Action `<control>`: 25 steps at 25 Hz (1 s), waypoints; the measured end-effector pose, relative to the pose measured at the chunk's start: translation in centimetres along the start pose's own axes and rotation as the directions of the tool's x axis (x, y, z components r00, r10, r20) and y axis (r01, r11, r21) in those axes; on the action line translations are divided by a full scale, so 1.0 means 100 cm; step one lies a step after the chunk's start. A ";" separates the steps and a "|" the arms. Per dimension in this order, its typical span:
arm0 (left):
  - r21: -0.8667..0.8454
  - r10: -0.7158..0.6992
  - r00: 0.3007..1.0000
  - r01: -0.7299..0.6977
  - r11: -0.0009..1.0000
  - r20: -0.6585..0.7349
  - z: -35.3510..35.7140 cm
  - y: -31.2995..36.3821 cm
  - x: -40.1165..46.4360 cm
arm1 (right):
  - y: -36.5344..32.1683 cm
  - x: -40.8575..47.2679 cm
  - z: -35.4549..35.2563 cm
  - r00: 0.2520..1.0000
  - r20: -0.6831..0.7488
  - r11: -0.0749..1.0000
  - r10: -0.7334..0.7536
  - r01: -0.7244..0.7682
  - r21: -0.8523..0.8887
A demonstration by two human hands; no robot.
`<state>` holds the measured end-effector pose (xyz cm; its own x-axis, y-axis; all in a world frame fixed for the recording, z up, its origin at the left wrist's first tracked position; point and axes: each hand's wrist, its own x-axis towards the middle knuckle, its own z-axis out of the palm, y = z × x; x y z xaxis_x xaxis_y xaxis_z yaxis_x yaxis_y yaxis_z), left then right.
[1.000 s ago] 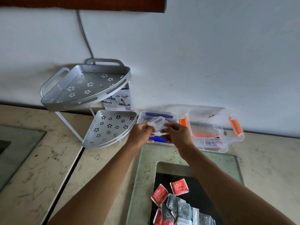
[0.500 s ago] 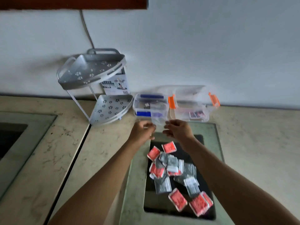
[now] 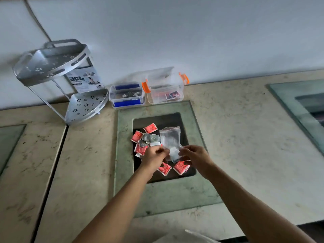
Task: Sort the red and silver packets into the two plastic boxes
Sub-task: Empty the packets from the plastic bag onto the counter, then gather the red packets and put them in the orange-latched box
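Both hands cover part of the packet pile (image 3: 150, 142), the left hand (image 3: 154, 157) hiding several red ones, the clear bag (image 3: 171, 139) veils whatever lies under it, the blue-latched box's (image 3: 126, 95) contents blur past reading, and the rack's (image 3: 52, 67) label is illegible.

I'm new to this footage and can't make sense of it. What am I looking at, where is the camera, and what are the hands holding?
There is no machine here: a person works with bare hands, filmed by one wide-angle camera worn on the head, looking down. The left hand and right hand together hold a clear plastic bag over a dark recessed panel in a stone counter. Loose red packets and silver packets lie in a heap there. By the wall stand a blue-latched box and an orange-latched box, both open, and a metal corner shelf.
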<state>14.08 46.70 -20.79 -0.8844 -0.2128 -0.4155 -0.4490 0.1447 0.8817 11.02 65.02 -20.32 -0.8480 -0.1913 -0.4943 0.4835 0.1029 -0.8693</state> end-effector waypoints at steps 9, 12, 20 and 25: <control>0.182 -0.071 0.953 0.018 0.983 0.294 0.102 -0.027 -0.035 | 0.084 -0.067 -0.097 0.947 -0.302 0.992 0.111 -0.086 0.092; 0.273 -0.111 0.914 0.001 0.962 0.389 0.142 -0.033 -0.042 | 0.111 -0.089 -0.131 0.901 -0.397 0.984 0.175 -0.147 0.101; 0.505 -0.215 0.854 -0.063 0.861 0.474 0.217 -0.058 -0.045 | 0.161 -0.103 -0.179 0.815 -0.529 0.965 0.237 -0.261 0.031; 0.658 -0.224 0.868 -0.146 0.739 0.444 0.234 -0.063 -0.039 | 0.173 -0.094 -0.189 0.806 -0.557 0.956 0.198 -0.284 -0.071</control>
<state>17.36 69.22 -29.94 -0.7235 0.2117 -0.6570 -0.2867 0.7737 0.5650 23.27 87.06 -30.77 -0.7088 0.4100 -0.5740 0.6879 0.2220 -0.6910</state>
